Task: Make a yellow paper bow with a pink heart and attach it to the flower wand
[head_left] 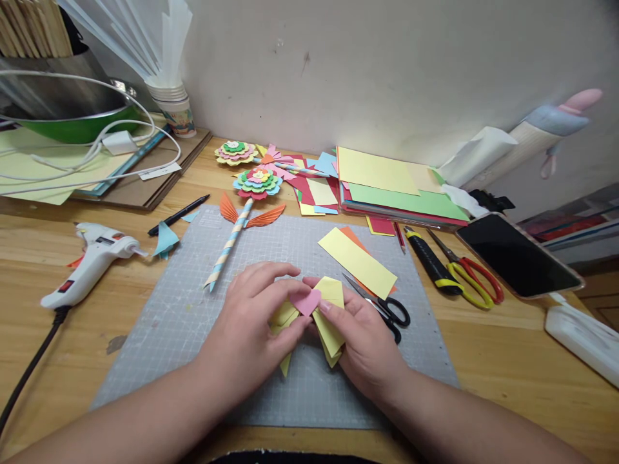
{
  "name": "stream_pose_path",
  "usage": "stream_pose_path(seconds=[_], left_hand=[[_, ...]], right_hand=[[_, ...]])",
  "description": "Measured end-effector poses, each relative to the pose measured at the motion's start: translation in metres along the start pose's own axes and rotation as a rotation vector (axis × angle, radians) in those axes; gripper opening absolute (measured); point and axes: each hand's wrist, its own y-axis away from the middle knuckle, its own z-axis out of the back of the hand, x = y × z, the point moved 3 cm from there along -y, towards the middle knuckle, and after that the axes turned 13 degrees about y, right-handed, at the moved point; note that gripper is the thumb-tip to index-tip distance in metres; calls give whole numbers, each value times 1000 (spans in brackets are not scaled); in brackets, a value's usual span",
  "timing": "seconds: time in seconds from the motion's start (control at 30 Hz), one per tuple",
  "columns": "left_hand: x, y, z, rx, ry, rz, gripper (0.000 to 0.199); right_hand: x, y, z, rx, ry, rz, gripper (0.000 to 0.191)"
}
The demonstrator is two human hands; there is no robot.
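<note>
Between my hands, above the grey cutting mat, is a folded yellow paper bow with a small pink paper heart at its middle. My left hand pinches the heart and the bow's left side with thumb and fingers. Closed around the bow's right wing, my right hand lays its thumb on the paper beside the heart. Black-handled scissors lie by the right hand, partly under a yellow paper strip. Fingers hide part of the bow's centre.
A paper flower with a striped stem lies at the mat's top left. A white glue gun and a black pen are left. To the right are a black-and-yellow cutter, red-and-yellow scissors and a phone. Coloured paper is stacked behind.
</note>
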Motion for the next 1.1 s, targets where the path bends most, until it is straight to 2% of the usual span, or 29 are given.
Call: stream_pose_path(seconds=[0.17,0.3,0.37,0.47,0.57,0.67,0.77,0.83,0.9,0.97,1.03,1.1], left_hand=[[0,0,0,7,6,12,24],[0,2,2,-25,83,74,44],[3,2,3,-86,177,184,45],[10,1,3,-148,414,445,43],[14,-1,-2,-97,714,664,40],[14,-3,-5,26,865,749,30],[13,-2,-4,41,882,770,29],[11,-2,-3,32,861,756,27],[7,-2,0,30,778,660,23],[2,-4,3,15,657,471,15],[-4,-5,8,-22,554,252,3],[-9,-3,12,-43,476,71,13]], right_hand=[[1,1,-1,8,6,18,23],[1,1,0,12,-20,34,23],[1,2,2,-20,-18,33,23],[2,2,4,-78,0,61,22],[4,2,3,-90,1,83,20],[4,3,2,-81,44,95,20],[4,4,3,-70,93,119,24],[4,4,4,-58,126,153,20],[6,5,5,-49,204,217,10],[12,7,4,-56,337,345,5],[19,11,4,-75,469,512,9],[25,15,4,-101,580,666,16]])
